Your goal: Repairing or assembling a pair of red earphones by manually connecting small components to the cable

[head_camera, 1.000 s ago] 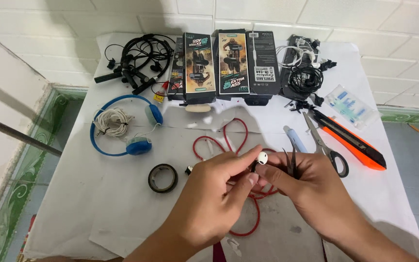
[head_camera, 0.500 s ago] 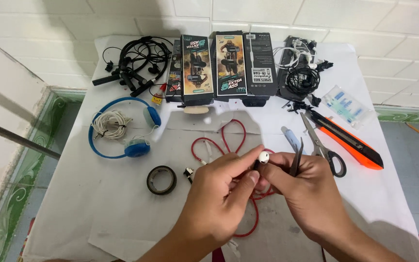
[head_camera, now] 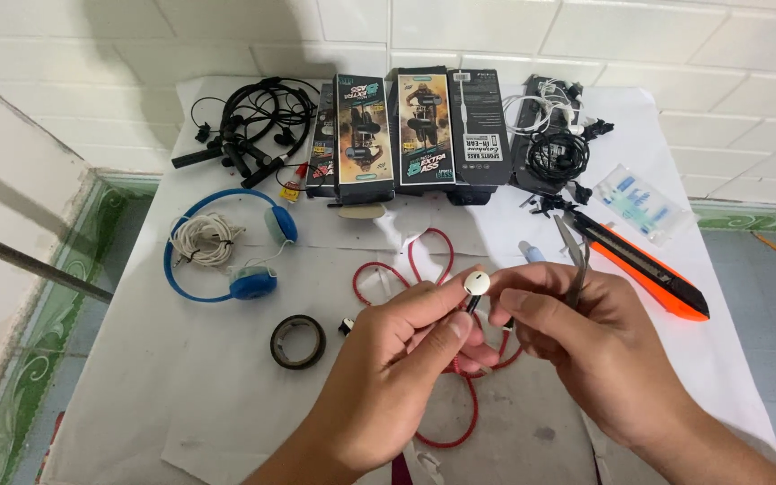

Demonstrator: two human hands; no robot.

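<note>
Two hands meet over the middle of the desk. The left hand pinches a small white earbud on a red cable. The right hand is curled, fingers touching the earbud.

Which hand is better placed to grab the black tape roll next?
Left. The left hand is nearer the black tape roll, which lies on its side of the table, though it pinches the white earbud. The right hand is farther away.
</note>
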